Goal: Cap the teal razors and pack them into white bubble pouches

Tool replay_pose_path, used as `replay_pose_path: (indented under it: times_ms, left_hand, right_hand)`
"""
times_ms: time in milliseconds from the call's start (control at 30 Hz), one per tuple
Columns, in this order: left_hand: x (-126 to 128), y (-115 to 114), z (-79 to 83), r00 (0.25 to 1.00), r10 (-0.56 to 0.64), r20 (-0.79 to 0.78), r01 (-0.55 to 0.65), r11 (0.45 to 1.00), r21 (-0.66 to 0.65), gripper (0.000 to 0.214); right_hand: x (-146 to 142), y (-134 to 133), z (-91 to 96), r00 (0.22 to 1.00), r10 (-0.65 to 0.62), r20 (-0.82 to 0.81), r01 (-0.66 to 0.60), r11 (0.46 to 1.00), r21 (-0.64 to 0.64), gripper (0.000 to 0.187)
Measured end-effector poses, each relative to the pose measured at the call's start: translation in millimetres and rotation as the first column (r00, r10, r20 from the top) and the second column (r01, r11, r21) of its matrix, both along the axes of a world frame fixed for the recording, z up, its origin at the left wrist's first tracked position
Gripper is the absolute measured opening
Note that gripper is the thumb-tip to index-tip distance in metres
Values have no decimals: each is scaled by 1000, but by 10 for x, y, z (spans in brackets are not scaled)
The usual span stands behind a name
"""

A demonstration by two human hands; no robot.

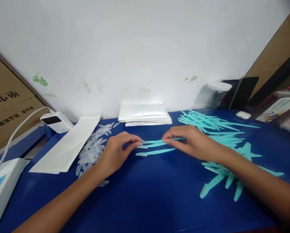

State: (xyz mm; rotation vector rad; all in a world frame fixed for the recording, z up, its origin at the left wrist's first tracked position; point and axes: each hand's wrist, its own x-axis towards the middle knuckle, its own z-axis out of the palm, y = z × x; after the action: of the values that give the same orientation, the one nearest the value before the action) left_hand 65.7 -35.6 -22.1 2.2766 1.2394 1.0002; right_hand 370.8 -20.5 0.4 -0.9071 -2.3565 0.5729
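My right hand (pixel 192 139) pinches the handle of a turquoise eyebrow razor (pixel 155 141), which points left. Between the thumb and index finger of my left hand (pixel 117 150) is a small translucent blade cap (pixel 143 141). It meets the razor's left end; how far it covers the blade I cannot make out. Just below the held razor lies a second razor (pixel 151 146), and nearer to me a third razor (pixel 155 152), both on the blue table (pixel 145 197). Loose translucent caps (pixel 92 152) are heaped beside my left hand. Turquoise razors (pixel 208 121) spread behind and under my right forearm.
White packets (pixel 145 113) are stacked against the wall, and another long packet (pixel 67 144) lies left. A white device (pixel 56 121) with a cable and a power strip (pixel 6 184) stand far left. At the back right are a clear jar (pixel 211 97), a phone (pixel 243 93) and a bottle (pixel 277 103).
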Motion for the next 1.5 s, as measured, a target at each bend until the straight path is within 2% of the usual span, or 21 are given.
replay_pose_path:
  times_ms: [133, 333, 467, 600, 800, 1033, 1133, 1200, 1267, 1333, 1433, 1500]
  left_hand:
    - [5, -5, -1, 1000, 6, -3, -6, 1000, -24, 15]
    - [17, -18, -2, 1000, -15, -5, 15, 1000, -11, 16]
    - [46, -42, 3, 1000, -16, 15, 16, 1000, -21, 16]
    - [65, -79, 17, 998, -16, 62, 18, 999, -28, 13]
    - [93, -114, 45, 985, 86, 148, -80, 996, -46, 12]
    - [184, -186, 66, 960, 105, 261, -82, 992, -98, 12]
    - [134, -156, 82, 982, 93, 163, -86, 995, -52, 18]
    - [27, -52, 75, 992, 122, 18, -123, 990, 64, 26]
    - [-141, 115, 39, 963, 234, -132, -195, 946, 258, 35]
    - [-338, 305, -30, 895, 345, -283, -240, 907, 345, 45]
    - [-584, 520, -158, 824, 332, -459, -219, 934, 282, 52]
    - [-668, 583, -215, 799, 319, -509, -225, 945, 238, 55]
  right_hand:
    - [-8, -8, -37, 1000, 12, -3, -12, 1000, -28, 22]
    - [25, -19, 40, 999, -29, -33, 29, 1000, 12, 21]
    - [1, -41, 41, 1000, -6, -23, 6, 1000, 16, 21]
    - [-75, -100, -21, 999, 7, -38, -6, 1000, 21, 20]
    - [-170, -154, -79, 991, -35, -130, 36, 999, 3, 21]
    - [-258, -223, -109, 976, -43, -215, 37, 999, -33, 20]
    - [-234, -185, -131, 977, -46, -207, 40, 999, -33, 19]
    - [-182, -107, -167, 983, -55, -175, 53, 998, -16, 19]
    - [-124, -16, -223, 990, -60, -129, 59, 998, -16, 21]
    - [-86, 56, -282, 994, -58, -93, 53, 997, -55, 21]
    - [-66, 104, -308, 997, -34, -71, 26, 993, -113, 22]
    - [-31, 129, -257, 998, -25, -50, 22, 997, -69, 24]
